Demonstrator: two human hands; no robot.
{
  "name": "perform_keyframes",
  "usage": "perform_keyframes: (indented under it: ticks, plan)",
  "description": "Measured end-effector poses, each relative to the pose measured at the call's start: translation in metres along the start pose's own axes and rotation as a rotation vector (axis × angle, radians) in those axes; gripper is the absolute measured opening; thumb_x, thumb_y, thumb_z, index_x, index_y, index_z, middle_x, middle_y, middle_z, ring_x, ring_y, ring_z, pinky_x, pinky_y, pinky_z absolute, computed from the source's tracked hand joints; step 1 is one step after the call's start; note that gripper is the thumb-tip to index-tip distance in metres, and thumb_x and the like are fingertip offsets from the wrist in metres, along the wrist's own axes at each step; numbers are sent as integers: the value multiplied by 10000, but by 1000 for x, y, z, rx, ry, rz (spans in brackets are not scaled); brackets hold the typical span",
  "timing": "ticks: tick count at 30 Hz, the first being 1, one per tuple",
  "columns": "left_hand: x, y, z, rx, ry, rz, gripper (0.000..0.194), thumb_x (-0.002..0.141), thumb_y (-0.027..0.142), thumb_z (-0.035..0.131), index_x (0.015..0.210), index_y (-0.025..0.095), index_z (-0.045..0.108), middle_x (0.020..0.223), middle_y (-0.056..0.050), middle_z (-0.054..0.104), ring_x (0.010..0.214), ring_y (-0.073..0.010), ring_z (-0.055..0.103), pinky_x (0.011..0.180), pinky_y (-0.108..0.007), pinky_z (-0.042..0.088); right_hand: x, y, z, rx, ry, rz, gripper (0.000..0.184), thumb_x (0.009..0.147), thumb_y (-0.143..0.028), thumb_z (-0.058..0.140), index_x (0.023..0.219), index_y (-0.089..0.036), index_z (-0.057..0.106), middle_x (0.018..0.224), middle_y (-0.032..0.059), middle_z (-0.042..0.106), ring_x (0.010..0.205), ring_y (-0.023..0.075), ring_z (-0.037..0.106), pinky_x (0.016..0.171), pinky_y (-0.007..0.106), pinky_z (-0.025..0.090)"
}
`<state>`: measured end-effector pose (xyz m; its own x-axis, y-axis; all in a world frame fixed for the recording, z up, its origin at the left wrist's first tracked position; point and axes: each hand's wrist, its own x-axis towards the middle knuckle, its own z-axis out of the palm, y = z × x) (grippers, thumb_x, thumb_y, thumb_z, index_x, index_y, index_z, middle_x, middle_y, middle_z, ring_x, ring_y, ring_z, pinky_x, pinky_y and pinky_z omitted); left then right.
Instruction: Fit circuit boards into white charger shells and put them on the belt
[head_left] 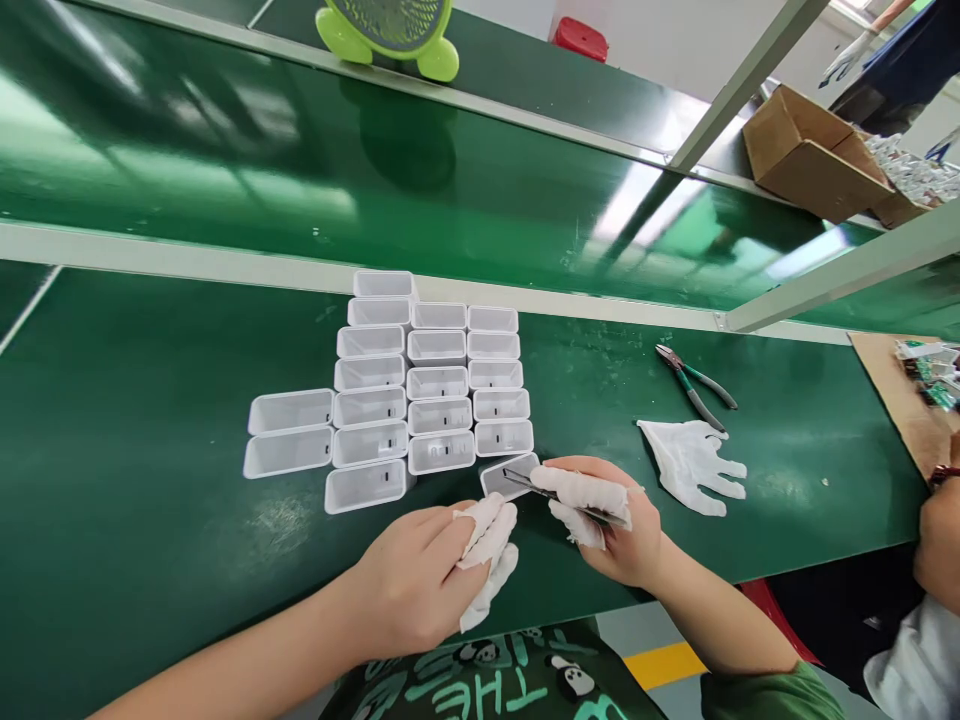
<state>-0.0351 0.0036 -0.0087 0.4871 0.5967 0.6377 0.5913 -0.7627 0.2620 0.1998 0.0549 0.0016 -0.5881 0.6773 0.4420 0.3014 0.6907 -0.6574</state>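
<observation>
Box (519, 466) on the bench (150, 560), with tweezers (531, 484) above it, in head view. The box lies at the near right corner of a block of white boxes (441, 417), between my two hands and slightly beyond them. Its long axis runs left to right, the right end a little farther off, so it sits skewed to the box behind. My right hand (634, 528), to its right, is closed on the tweezers, which point left and away; their tips overlie the open mouth, slanting across the long axis. Whether they touch it I cannot make out. My left hand (424, 572) has its white-covered fingers loosely curled just beside the near left corner; whether they grip anything I cannot tell. Neither hand is clearly nearer, but only the right carries a tool over the mouth. I judge that this tip-to-box angle matters most. Well to the right: pliers (686, 376) and, nearer, a glove (691, 462).
</observation>
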Motion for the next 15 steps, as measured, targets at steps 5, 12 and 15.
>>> perform_keyframes:
  ticks: [5,12,15]
  plan:
    - [0,1,2,-4,3,7,181,857,71,597,702,165,588,662,-68,601,679,-218,656,591,-326,603,-2,3,5,-36,3,-6,412,879,-66,566,1278,-169,580,1110,153,723,986,246,728,812,366,646]
    - [1,0,1,-9,4,20,131,885,57,554,805,96,651,726,-131,654,722,-237,680,609,-333,609,-4,8,10,-122,3,-78,379,861,-62,581,1237,-114,586,1092,182,709,981,251,721,806,361,637]
    - [0,0,1,-25,5,22,123,879,49,552,812,82,651,732,-146,658,748,-263,698,607,-344,611,-3,8,10,-143,-4,-76,377,865,-80,588,1236,-145,580,1093,172,704,982,246,715,796,369,635]
